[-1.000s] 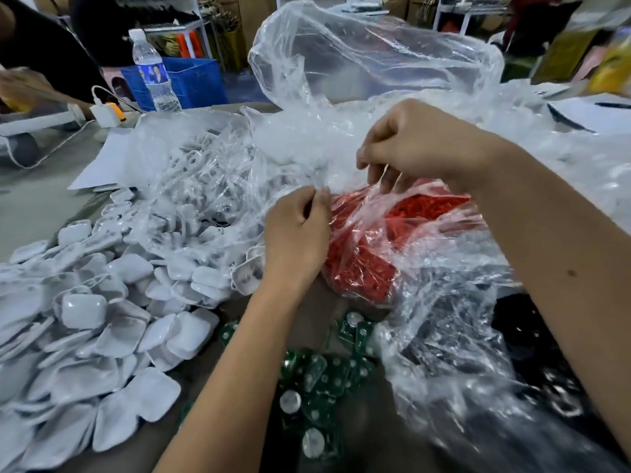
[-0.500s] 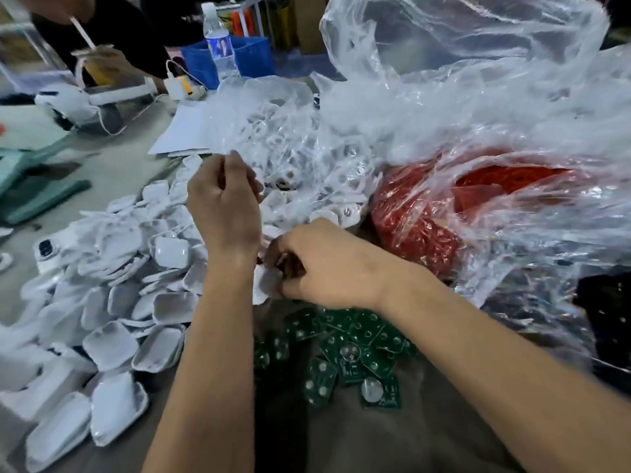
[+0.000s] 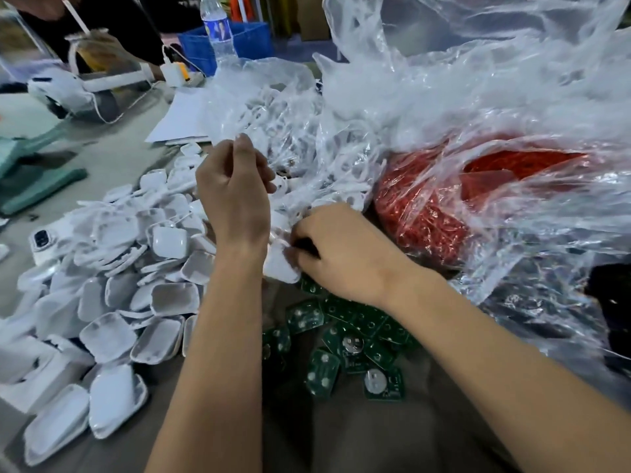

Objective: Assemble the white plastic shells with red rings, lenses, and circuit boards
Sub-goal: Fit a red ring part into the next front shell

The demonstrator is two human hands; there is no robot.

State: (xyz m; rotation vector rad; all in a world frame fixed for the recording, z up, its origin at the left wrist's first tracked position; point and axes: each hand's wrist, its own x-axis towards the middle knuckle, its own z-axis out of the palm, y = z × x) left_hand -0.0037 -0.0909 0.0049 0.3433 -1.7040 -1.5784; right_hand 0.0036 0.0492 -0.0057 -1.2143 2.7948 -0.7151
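Many plastic bags (image 3: 444,97) (red rings (image 3: 426,213)) behind

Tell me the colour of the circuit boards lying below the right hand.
Green circuit boards, best seen in the head view.

My right hand (image 3: 345,257) pinches a white shell (image 3: 280,266) near the middle of the counter (image 3: 112,158). My left hand (image 3: 234,192) is curled up above it. Green boards (image 3: 345,343) lie just below, and red rings (image 3: 426,216) sit in a clear bag.

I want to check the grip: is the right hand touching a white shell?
Touching. The head view shows the right hand with fingers curled on the edge of a white shell.
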